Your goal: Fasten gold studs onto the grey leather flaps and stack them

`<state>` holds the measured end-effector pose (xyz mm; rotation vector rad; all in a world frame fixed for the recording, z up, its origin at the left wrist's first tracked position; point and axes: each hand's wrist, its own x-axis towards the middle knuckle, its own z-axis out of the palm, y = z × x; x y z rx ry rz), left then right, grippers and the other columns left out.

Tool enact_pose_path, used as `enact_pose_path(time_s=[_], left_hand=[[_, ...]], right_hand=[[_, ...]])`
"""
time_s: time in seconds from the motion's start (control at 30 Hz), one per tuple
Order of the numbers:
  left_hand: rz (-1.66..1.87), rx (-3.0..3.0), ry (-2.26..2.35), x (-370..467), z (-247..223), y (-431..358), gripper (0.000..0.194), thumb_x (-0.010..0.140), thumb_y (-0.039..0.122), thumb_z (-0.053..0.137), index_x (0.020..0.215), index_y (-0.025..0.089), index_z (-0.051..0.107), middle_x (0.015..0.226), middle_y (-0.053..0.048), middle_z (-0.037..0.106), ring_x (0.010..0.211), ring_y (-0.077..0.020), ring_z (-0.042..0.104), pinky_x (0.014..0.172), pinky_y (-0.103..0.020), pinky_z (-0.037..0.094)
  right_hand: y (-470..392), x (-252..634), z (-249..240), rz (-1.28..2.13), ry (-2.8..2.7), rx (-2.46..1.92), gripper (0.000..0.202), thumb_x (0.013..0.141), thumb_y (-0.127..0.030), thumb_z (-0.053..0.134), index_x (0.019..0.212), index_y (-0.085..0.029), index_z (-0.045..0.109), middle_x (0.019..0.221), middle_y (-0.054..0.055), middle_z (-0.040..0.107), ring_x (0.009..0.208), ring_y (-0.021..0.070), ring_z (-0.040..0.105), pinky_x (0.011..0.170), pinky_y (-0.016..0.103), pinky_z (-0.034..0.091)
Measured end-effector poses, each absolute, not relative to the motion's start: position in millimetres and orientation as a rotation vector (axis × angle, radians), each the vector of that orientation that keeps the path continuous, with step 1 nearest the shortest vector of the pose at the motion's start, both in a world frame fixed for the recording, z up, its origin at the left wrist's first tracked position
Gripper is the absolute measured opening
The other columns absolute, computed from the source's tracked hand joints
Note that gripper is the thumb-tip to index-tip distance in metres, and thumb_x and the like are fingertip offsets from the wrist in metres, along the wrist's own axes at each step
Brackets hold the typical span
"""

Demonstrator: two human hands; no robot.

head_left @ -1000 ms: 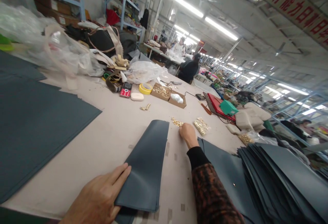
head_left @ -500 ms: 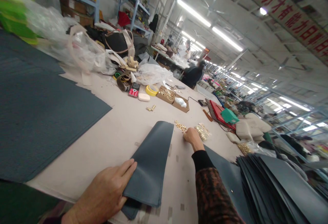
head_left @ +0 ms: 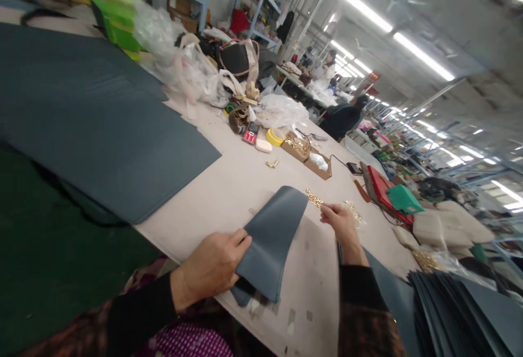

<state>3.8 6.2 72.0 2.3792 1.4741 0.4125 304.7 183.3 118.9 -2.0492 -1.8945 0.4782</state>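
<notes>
A folded dark blue-grey leather panel (head_left: 272,234) lies on the pale table, its far end curled over in a bend. My left hand (head_left: 216,261) grips its near left edge, fingers on top and the thumb hidden beneath. At the panel's far right is a little pile of small gold metal fittings (head_left: 312,197). Beside this pile my right hand (head_left: 341,226) is closed in a pinch, fingertips close to the nearest fittings. What sits between those fingertips, if anything, is too small to make out. Just behind the hand is a clear bag of gold fittings (head_left: 353,214).
Large dark sheets (head_left: 106,112) cover the table's left side. Stacked dark panels (head_left: 461,313) stand at right. Toward the back are small cardboard boxes (head_left: 297,147), yellow tape (head_left: 275,137), a red keypad phone (head_left: 250,133) and plastic bags (head_left: 281,110). A co-worker (head_left: 343,117) sits beyond.
The view has swung so that everything sits further right in the picture. My right hand's fingers now show in a pinch beside the gold pile. My left hand keeps its hold on the panel.
</notes>
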Motion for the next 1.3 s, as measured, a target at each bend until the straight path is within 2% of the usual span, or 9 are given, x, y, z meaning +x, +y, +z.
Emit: enact_pose_path(time_s=[0.03, 0.1, 0.17, 0.23, 0.33, 0.5, 0.73, 1.03, 1.3], left_hand=[[0.412, 2.391, 1.472, 3.5, 72.3, 6.0, 0.055, 0.069, 0.014, 0.058, 0.124, 0.013, 0.054, 0.120, -0.014, 0.060, 0.098, -0.0292, 0.063, 0.085, -0.045, 0.054], [0.417, 2.423, 1.471, 3.1, 72.1, 5.2, 0.049, 0.072, 0.015, 0.059, 0.121, 0.013, 0.054, 0.117, -0.014, 0.060, 0.096, -0.0290, 0.063, 0.082, -0.044, 0.054], [0.421, 2.454, 1.467, 2.7, 71.7, 4.1, 0.045, 0.074, 0.016, 0.059, 0.119, 0.013, 0.054, 0.113, -0.013, 0.060, 0.093, -0.0284, 0.063, 0.080, -0.043, 0.054], [0.416, 2.477, 1.451, 2.2, 71.2, 3.2, 0.041, 0.075, 0.016, 0.060, 0.116, 0.014, 0.056, 0.106, -0.011, 0.061, 0.090, -0.0273, 0.063, 0.078, -0.041, 0.054], [0.419, 2.512, 1.422, 1.1, 70.2, 2.3, 0.035, 0.077, 0.017, 0.060, 0.112, 0.014, 0.057, 0.103, -0.010, 0.062, 0.089, -0.0260, 0.063, 0.077, -0.039, 0.053], [0.420, 2.534, 1.408, 0.2, 68.4, 2.0, 0.034, 0.080, 0.019, 0.059, 0.113, 0.013, 0.058, 0.104, -0.010, 0.063, 0.089, -0.0255, 0.063, 0.077, -0.038, 0.053], [0.454, 2.513, 1.406, 0.7, 67.0, 2.7, 0.031, 0.080, 0.019, 0.057, 0.111, 0.013, 0.059, 0.102, -0.010, 0.064, 0.084, -0.0259, 0.063, 0.071, -0.039, 0.053], [0.431, 2.447, 1.383, -0.3, 68.9, 3.9, 0.033, 0.078, 0.014, 0.056, 0.111, 0.014, 0.060, 0.103, -0.010, 0.064, 0.086, -0.0265, 0.063, 0.074, -0.040, 0.053], [0.410, 2.448, 1.392, -0.5, 64.7, 4.2, 0.041, 0.077, 0.009, 0.053, 0.117, 0.014, 0.060, 0.107, -0.012, 0.066, 0.087, -0.0260, 0.065, 0.078, -0.040, 0.054]], right_hand=[[170.7, 292.4, 120.2, 0.583, -1.899, -1.940, 0.034, 0.090, -0.035, 0.050, 0.105, -0.009, 0.064, 0.083, 0.009, 0.070, 0.077, 0.0188, 0.069, 0.072, 0.030, 0.057], [142.5, 261.4, 118.3, 0.887, -1.907, -1.683, 0.036, 0.084, -0.043, 0.058, 0.100, -0.012, 0.065, 0.077, 0.006, 0.069, 0.069, 0.0167, 0.067, 0.067, 0.029, 0.057], [116.0, 227.3, 111.7, 1.188, -1.937, -1.460, 0.029, 0.079, -0.040, 0.063, 0.090, -0.013, 0.067, 0.068, 0.003, 0.067, 0.061, 0.0147, 0.064, 0.061, 0.027, 0.055], [97.3, 197.9, 103.6, 1.337, -2.042, -1.383, 0.020, 0.080, -0.033, 0.062, 0.084, -0.015, 0.068, 0.065, 0.001, 0.065, 0.057, 0.0129, 0.061, 0.056, 0.024, 0.051], [87.7, 172.7, 95.8, 1.350, -2.188, -1.411, 0.015, 0.081, -0.025, 0.058, 0.081, -0.015, 0.069, 0.065, 0.000, 0.066, 0.056, 0.0114, 0.060, 0.053, 0.022, 0.048], [94.2, 163.5, 99.3, 1.275, -2.362, -1.424, 0.014, 0.079, -0.019, 0.057, 0.077, -0.015, 0.070, 0.061, 0.000, 0.065, 0.054, 0.0115, 0.060, 0.051, 0.020, 0.046], [100.3, 154.9, 105.8, 1.285, -2.447, -1.455, 0.015, 0.076, -0.015, 0.056, 0.076, -0.015, 0.071, 0.059, -0.001, 0.064, 0.052, 0.0108, 0.060, 0.050, 0.018, 0.046], [105.0, 142.9, 111.3, 1.268, -2.467, -1.642, 0.015, 0.071, -0.010, 0.057, 0.067, -0.016, 0.070, 0.051, -0.003, 0.060, 0.050, 0.0102, 0.059, 0.045, 0.015, 0.042], [116.4, 128.4, 123.9, 1.525, -2.352, -1.946, 0.013, 0.073, -0.011, 0.062, 0.061, -0.015, 0.065, 0.043, -0.004, 0.056, 0.044, 0.0104, 0.058, 0.043, 0.017, 0.048]])
